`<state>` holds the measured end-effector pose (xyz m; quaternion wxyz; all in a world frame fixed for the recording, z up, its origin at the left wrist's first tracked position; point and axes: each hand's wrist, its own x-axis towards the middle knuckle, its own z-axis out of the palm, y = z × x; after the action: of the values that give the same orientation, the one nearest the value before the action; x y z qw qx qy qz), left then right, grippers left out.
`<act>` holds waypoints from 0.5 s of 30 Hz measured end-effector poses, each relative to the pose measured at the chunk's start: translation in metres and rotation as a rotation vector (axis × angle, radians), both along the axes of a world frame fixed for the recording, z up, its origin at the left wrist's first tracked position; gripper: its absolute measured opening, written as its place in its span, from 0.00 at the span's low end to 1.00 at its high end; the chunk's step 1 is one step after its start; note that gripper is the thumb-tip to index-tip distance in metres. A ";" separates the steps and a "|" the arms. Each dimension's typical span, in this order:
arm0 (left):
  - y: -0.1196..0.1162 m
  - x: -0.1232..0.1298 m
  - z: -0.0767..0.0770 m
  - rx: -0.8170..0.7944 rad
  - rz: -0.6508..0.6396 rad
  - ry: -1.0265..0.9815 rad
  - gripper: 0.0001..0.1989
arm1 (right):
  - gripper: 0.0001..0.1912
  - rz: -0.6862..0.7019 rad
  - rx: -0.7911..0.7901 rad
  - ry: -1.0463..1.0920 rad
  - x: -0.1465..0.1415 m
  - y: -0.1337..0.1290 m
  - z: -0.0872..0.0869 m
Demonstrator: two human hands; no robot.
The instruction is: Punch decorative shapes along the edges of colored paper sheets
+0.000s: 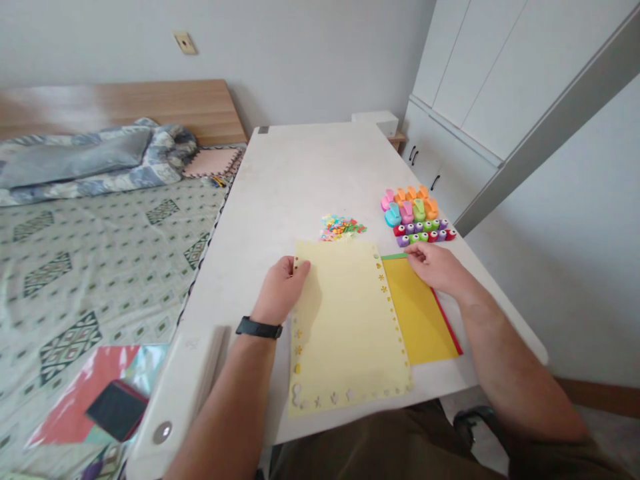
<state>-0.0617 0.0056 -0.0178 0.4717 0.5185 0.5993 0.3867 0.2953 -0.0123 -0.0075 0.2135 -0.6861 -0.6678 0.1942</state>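
A pale yellow sheet [350, 320] with small shapes punched along its left, right and bottom edges lies in front of me. My left hand [286, 283] pinches its upper left edge between thumb and fingers. Under its right side show darker yellow sheets [423, 313], with a green strip at the top and a red one at the right. My right hand [431, 265] is at their upper right corner, fingertips together at the green edge; what it holds, if anything, is too small to tell. Colourful paper cutouts [343, 228] are piled just beyond the pale sheet.
Rows of colourful craft punches [417, 217] stand at the right of the white table [300, 173]. A long white device [183, 393] is by my left forearm. On the bed at left lie a phone [117, 408] and coloured paper in plastic [75, 413].
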 end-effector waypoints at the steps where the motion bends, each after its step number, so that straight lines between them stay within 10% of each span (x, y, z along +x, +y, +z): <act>1: 0.000 -0.002 0.000 0.017 -0.016 0.086 0.15 | 0.13 -0.024 -0.008 -0.020 0.005 0.001 0.000; 8: -0.011 -0.002 0.019 0.083 -0.122 0.813 0.15 | 0.15 -0.124 -0.166 -0.149 0.027 0.006 -0.002; 15: -0.022 0.003 0.030 -0.060 -0.167 0.715 0.11 | 0.17 -0.078 -0.237 -0.030 0.027 0.006 -0.008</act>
<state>-0.0590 -0.0160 0.0125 0.2774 0.6540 0.6928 0.1236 0.3220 -0.0066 -0.0152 0.1282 -0.7347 -0.6161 0.2532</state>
